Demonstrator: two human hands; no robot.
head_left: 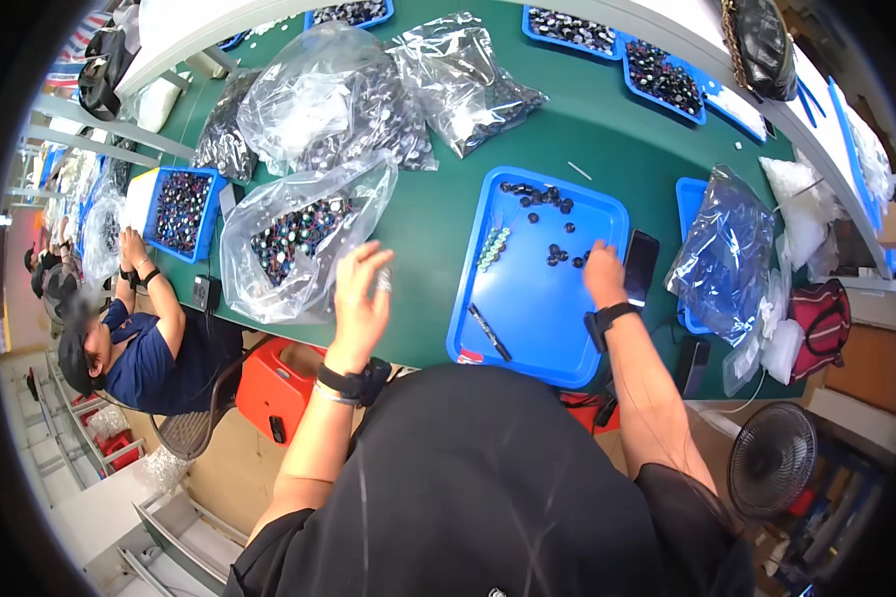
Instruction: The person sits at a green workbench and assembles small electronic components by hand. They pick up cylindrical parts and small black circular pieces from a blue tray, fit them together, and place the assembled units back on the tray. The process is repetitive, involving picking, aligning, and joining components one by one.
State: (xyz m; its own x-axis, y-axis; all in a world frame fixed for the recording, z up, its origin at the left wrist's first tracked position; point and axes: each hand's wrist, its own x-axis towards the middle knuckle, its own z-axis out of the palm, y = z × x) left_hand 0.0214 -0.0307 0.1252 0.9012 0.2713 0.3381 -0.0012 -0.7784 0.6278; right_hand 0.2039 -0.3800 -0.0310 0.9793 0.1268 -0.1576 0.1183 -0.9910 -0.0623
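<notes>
My left hand [361, 298] is raised between an open clear plastic bag and the blue tray [538, 343]. Its fingers curl around something small and silvery [383, 280] that I cannot make out. My right hand [604, 275] reaches over the tray's right side, fingers pinched together at the small black round parts [558, 257]. Whatever lies between its fingertips is hidden. More black round parts [538, 194] lie scattered toward the tray's far edge. Rows of pale greenish small parts [493, 249] stand at its left. A black marker pen [489, 332] rests near the front left.
Left of the tray, the open bag [309, 239] holds many small wired parts. Larger filled bags [338, 99] stand behind it. A phone [641, 267] lies right of the tray, near a bag-covered blue tray [722, 259]. A co-worker [139, 338] sits at left by another tray [184, 211].
</notes>
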